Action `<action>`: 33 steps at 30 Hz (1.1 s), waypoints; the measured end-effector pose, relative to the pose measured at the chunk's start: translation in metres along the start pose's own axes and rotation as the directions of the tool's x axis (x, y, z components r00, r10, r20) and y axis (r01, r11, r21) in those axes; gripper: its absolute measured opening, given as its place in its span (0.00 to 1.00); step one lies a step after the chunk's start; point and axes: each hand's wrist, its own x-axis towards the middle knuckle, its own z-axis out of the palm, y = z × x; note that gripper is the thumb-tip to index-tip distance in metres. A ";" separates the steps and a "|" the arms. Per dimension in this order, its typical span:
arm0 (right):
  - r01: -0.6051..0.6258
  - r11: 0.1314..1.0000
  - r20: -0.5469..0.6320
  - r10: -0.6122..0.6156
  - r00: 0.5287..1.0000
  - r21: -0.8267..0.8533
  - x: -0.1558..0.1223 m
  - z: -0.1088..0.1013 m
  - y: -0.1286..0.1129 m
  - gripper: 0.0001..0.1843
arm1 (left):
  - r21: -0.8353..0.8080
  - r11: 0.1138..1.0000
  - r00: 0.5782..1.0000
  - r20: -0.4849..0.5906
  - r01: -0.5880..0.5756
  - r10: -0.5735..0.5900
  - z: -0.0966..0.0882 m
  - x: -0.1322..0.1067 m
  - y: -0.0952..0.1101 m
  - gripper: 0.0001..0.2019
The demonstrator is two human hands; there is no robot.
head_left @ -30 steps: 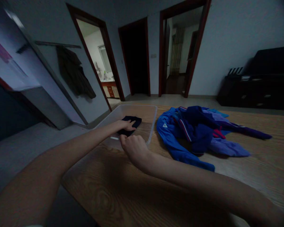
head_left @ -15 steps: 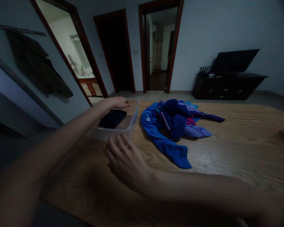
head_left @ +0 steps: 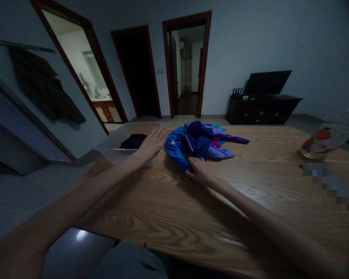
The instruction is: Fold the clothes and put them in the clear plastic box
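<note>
My right hand (head_left: 200, 170) is closed on the near end of a bright blue garment (head_left: 174, 149) with a small white triangular logo. That garment belongs to a heap of clothes (head_left: 202, 135) in navy, purple and pink on the wooden table (head_left: 151, 205). My left hand (head_left: 152, 145) reaches forward, open, its fingers stretched out beside the right wall of a clear plastic box (head_left: 110, 143). The fingertips are close to the heap's left edge; whether they touch it I cannot tell. Inside the box lies a dark folded cloth (head_left: 132, 141), partly hidden behind the box wall and my hand.
On the table's right side stands a patterned package (head_left: 322, 137) with red-orange fruit, near a blurred-out flat item (head_left: 331, 184). Beyond the table are a black cabinet (head_left: 260, 110) with a screen and several doorways. A dark garment (head_left: 43, 85) hangs at left.
My left hand has come out of the box towards the heap. My right hand has moved forward and right and taken hold of the blue garment. The view has shifted right.
</note>
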 end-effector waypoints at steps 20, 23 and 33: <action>-0.229 0.963 0.172 0.205 0.964 0.138 -0.265 -0.121 0.167 0.22 | -0.602 0.767 0.957 0.015 -0.223 0.290 0.023 -0.103 0.111 0.25; -0.071 0.993 0.125 0.082 0.989 -0.091 -0.274 -0.100 0.175 0.21 | -0.564 0.794 0.956 0.024 -0.229 0.293 0.015 -0.121 0.118 0.23; 0.008 0.973 -0.042 -0.019 0.999 -0.231 -0.278 -0.097 0.169 0.20 | -0.438 0.889 0.978 0.081 -0.136 0.190 0.023 -0.140 0.092 0.25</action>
